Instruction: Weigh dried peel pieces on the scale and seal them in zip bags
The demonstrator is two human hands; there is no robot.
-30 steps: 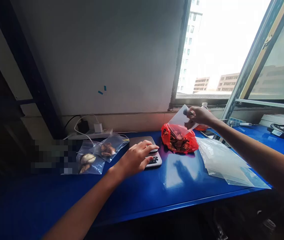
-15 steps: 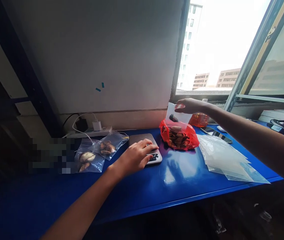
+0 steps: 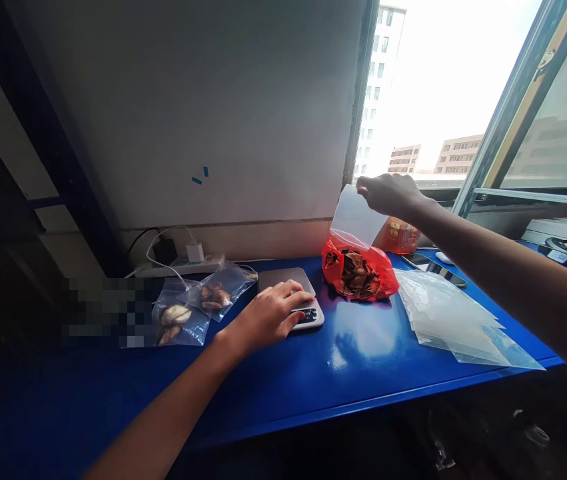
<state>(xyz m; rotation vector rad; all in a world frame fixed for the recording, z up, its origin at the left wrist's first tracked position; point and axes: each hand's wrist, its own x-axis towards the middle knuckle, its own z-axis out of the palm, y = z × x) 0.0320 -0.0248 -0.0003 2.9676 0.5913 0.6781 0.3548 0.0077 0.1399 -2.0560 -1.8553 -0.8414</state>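
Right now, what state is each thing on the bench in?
Left hand: flat on the scale, holding nothing.
Scale: on the bench, platform bare.
Right hand: pinching the clear bag by its top edge.
Clear bag: hanging above the red bag.
Red bag: open, holding brown pieces.
Two small bags: filled, lying flat.
Stack of bags: flat, unfilled.
Window: swung open.

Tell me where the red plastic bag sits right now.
In the head view, the red plastic bag sits on the blue table right of centre, between the scale and the stack of clear bags, below the right hand.
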